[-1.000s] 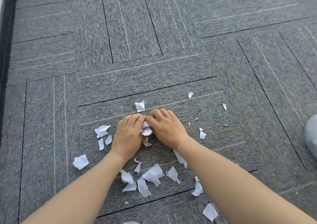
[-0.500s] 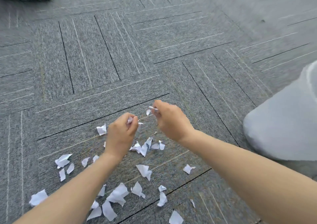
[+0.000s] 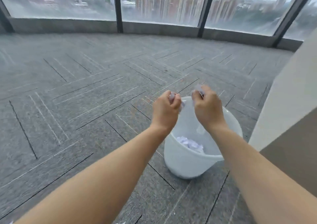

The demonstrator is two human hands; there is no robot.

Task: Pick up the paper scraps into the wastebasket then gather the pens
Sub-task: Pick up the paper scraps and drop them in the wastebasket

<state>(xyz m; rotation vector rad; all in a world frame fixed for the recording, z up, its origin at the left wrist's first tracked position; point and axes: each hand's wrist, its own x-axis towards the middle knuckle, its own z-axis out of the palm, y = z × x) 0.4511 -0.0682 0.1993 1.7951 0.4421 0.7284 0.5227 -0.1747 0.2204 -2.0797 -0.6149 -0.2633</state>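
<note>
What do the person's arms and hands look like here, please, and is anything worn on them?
Both forearms are bare up to the frame's edge: no sleeve shows. The left hand and the right hand wear no gloves. No watch, bracelet or ring shows on the backs of the hands or the wrists. The picture is slightly blurred, so small marks could not be told.

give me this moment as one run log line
phase: dropping scraps | left hand: holds scraps | right hand: holds scraps | wastebasket: under hands, paper inside | pens: unseen
</note>
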